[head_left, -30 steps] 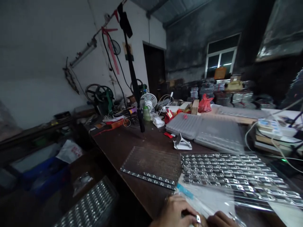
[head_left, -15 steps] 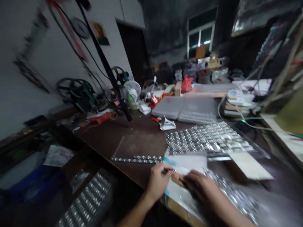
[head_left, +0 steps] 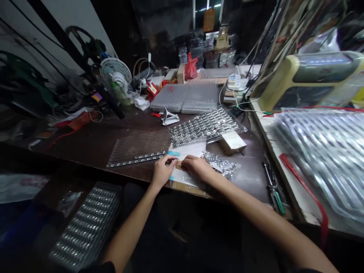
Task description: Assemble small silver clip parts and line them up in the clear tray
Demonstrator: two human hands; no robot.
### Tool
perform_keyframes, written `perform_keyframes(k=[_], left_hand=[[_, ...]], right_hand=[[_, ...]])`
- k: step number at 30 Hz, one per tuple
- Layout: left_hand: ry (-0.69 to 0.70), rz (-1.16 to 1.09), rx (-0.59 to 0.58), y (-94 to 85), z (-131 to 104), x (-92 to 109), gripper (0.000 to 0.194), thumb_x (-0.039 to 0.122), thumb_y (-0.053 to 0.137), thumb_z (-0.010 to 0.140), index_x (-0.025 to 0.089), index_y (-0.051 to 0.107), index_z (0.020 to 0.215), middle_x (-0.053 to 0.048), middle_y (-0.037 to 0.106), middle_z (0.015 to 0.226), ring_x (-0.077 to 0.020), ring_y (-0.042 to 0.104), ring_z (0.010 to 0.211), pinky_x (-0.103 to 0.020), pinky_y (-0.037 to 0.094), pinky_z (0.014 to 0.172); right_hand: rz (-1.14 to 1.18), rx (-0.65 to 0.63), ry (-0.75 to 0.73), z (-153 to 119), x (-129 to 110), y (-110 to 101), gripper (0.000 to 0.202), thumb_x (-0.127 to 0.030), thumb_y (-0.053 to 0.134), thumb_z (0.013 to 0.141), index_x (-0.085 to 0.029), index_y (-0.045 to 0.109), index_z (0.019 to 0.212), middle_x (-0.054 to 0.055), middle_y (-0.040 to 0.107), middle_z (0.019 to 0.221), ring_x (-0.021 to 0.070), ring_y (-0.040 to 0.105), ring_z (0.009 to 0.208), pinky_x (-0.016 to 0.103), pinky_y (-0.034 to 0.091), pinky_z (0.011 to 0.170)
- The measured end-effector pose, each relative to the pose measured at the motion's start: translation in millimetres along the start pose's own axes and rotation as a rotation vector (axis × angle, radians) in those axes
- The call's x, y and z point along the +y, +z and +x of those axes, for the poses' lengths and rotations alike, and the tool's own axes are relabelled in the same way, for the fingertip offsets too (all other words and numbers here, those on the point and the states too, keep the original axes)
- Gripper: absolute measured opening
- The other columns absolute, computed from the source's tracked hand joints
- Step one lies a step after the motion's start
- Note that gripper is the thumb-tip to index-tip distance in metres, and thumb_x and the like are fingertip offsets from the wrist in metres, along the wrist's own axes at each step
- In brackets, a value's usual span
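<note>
At the desk's front edge my left hand (head_left: 164, 170) is closed, thumb and finger pinched on something small and dark that I cannot make out. Just right of it, my right hand (head_left: 198, 167) has its fingers closed on a small tan block (head_left: 179, 164). Both hands are above a white sheet (head_left: 186, 176) with blue tape. A clear tray (head_left: 139, 144) with metal strips (head_left: 133, 160) along its front lies to the left. Loose shiny metal parts (head_left: 223, 165) are heaped on plastic right of my right hand.
Behind the hands lies a tray of metal strips (head_left: 203, 127), beside a small white-topped box (head_left: 233, 142). A green-handled screwdriver (head_left: 277, 197) and stacked clear trays (head_left: 324, 151) are at the right. Another filled tray (head_left: 88, 223) sits low at the left. A fan (head_left: 115, 72) stands behind.
The view has swung right and down, bringing the right-hand trays and screwdriver into sight. Both hands remain close together over the white sheet, with the tan block still between them.
</note>
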State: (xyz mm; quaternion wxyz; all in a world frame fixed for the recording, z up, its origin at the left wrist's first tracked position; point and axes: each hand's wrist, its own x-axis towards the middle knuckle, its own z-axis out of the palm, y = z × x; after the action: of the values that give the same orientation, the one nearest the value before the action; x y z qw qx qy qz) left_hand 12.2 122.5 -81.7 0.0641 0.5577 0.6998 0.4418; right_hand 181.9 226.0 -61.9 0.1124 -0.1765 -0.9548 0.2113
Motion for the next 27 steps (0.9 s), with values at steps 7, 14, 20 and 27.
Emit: perform_keyframes(k=[7,14,20,27], left_hand=[[-0.017,0.006,0.011,-0.8,1.2,1.8,0.016,0.026,0.061,0.089,0.016,0.071,0.094,-0.006,0.074,0.095,-0.0183,0.067,0.088,-0.03,0.05,0.085],[0.05,-0.039,0.024,5.0,10.3,22.1,0.014,0.025,0.064,0.088,0.015,0.072,0.093,-0.007,0.074,0.097,-0.018,0.067,0.094,-0.029,0.049,0.088],[0.056,-0.05,-0.062,21.0,8.0,27.0,0.006,0.021,0.071,0.082,0.016,0.073,0.084,-0.006,0.074,0.09,-0.018,0.067,0.086,-0.03,0.049,0.082],[0.009,-0.041,-0.125,20.4,5.9,22.6,0.007,0.023,0.071,0.084,0.017,0.073,0.082,-0.004,0.073,0.087,-0.0172,0.065,0.084,-0.03,0.048,0.082]], right_hand=[[-0.222,-0.109,-0.03,1.7,-23.8,-7.4,0.026,-0.012,0.047,0.098,-0.011,0.068,0.112,0.015,0.064,0.11,0.0217,0.061,0.101,0.029,0.045,0.087],[-0.194,-0.056,0.154,-14.4,5.1,-44.4,0.027,-0.029,0.06,0.092,-0.017,0.071,0.114,0.011,0.07,0.11,0.0233,0.066,0.098,0.027,0.048,0.078],[-0.181,-0.092,0.217,-23.3,15.3,-49.8,0.019,-0.027,0.065,0.085,-0.018,0.077,0.095,0.012,0.073,0.095,0.0258,0.069,0.087,0.028,0.049,0.072],[-0.148,-0.091,0.219,-23.9,6.9,-49.5,0.018,-0.023,0.06,0.089,-0.016,0.075,0.098,0.013,0.073,0.101,0.0248,0.068,0.092,0.026,0.047,0.075]])
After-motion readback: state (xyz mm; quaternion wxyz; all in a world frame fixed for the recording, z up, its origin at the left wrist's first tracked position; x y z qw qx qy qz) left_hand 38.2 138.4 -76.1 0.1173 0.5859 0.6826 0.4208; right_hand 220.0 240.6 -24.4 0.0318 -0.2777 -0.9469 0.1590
